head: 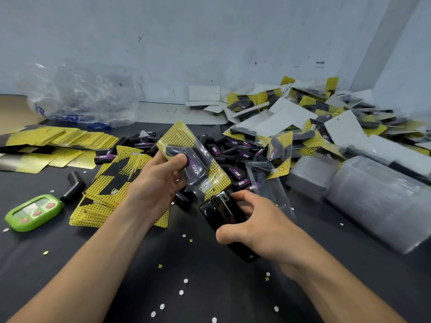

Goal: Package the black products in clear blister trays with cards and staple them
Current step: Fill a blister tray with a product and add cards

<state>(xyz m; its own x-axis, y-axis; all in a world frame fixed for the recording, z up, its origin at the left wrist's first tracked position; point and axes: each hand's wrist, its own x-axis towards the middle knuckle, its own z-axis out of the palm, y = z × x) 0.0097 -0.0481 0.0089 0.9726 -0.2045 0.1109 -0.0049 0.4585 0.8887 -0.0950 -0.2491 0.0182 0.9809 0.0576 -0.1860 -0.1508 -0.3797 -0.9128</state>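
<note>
My left hand grips a blister pack, a clear tray over a yellow dotted card with a black product inside, held tilted above the table. Its lower end rests in the jaw of a black stapler. My right hand wraps around the stapler, thumb on its near side. Loose black products with purple labels lie heaped behind the pack. Yellow cards are spread under my left wrist, with more stacked cards at far left.
Finished packs are piled at back right. Stacks of clear trays lie at right. A green timer sits at left, a crumpled plastic bag at back left. Paper punch dots litter the black tabletop.
</note>
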